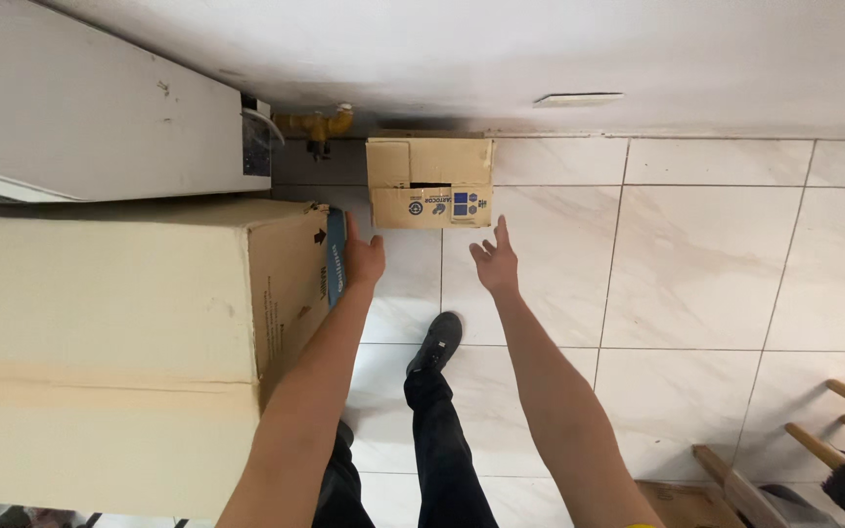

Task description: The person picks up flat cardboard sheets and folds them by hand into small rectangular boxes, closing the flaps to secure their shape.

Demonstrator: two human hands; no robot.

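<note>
Against the wall sat a small cardboard box [430, 183], its contents hidden. Both hands, the left hand [363, 259] and the right hand [496, 259], reached toward it open, empty, fingers spread.

Single head view, looking steeply down over outstretched arms at tiled floor [696, 264], wall base close ahead.

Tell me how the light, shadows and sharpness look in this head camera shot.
Head view: even, soft light on the white floor tiles, with no hard glare; a dark shadow band along the wall base behind the small cardboard box; both hands, left and right, look sharp; the large box bulges at the frame edge, suggesting wide-angle distortion.
</note>
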